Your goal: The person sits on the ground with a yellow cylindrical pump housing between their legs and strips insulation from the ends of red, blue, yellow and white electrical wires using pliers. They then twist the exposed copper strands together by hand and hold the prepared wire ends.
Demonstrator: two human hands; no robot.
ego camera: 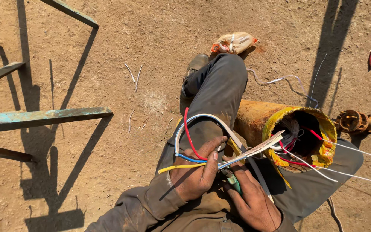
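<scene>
Our left hand [194, 176] has its fingers clamped on a bundle of wires [202, 146], red, blue, yellow and white, looping over our knee; the right hand [252, 199] grips a green-handled tool [233, 182]. The rusty motor cylinder [280, 129] lies across our lap, its open end toward the right.
</scene>
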